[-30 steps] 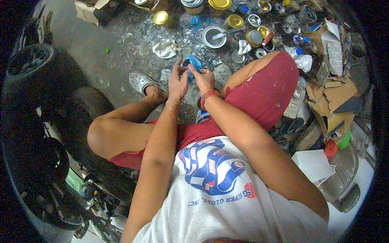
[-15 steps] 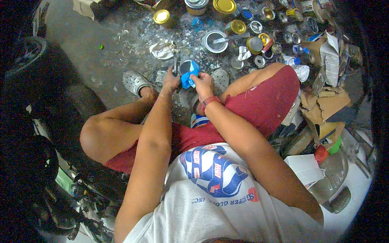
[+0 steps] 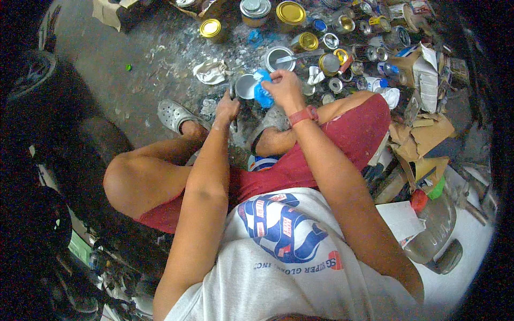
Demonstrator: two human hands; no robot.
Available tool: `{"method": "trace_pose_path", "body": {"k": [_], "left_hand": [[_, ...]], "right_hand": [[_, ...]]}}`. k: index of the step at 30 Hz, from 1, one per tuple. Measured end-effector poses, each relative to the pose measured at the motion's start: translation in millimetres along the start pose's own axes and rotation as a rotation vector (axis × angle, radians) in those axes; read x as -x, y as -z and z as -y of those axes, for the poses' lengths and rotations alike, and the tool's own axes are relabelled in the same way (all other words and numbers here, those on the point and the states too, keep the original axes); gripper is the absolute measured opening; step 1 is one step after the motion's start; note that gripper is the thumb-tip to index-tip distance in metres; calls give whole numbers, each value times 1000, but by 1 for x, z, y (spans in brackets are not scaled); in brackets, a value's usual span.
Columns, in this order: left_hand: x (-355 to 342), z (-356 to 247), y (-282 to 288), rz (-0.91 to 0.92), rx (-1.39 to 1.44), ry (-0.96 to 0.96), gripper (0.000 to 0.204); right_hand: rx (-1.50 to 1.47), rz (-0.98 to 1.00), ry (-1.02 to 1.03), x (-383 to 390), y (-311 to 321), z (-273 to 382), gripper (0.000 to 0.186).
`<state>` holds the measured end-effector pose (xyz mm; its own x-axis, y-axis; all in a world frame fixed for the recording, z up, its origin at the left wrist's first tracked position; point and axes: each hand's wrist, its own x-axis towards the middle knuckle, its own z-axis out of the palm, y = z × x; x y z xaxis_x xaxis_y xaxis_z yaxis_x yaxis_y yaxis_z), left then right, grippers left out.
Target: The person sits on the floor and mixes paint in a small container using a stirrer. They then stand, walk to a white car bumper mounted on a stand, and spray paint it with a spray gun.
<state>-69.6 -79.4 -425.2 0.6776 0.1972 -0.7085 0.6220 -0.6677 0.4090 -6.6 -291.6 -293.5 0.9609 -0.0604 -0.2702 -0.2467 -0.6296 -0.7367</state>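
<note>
shirt: white tee (image 3: pixel 278 267), blue-red chest print | shorts: red (image 3: pixel 342 144) | right wrist: red band (image 3: pixel 303 115) | feet: grey perforated clogs (image 3: pixel 174 114) | arms: bare

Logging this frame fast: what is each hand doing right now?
Left hand: closed on a thin dark tool, beside a round metal lid.
Right hand: closed on a blue cloth at the lid.
</note>
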Motion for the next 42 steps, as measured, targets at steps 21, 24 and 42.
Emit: {"method": "trace_pose_path", "body": {"k": [21,24,42], "left_hand": [[35,12,80,32,425,-171,23],[80,-30,139,-10,468,-171,25],[181,-100,263,-166,436,-107,45]], "right_hand": [[-67,-434,370,-23,170,66,57],[2,-664,423,-40,256,42,50],[876,246,182,-144,146,-217,86]]}}
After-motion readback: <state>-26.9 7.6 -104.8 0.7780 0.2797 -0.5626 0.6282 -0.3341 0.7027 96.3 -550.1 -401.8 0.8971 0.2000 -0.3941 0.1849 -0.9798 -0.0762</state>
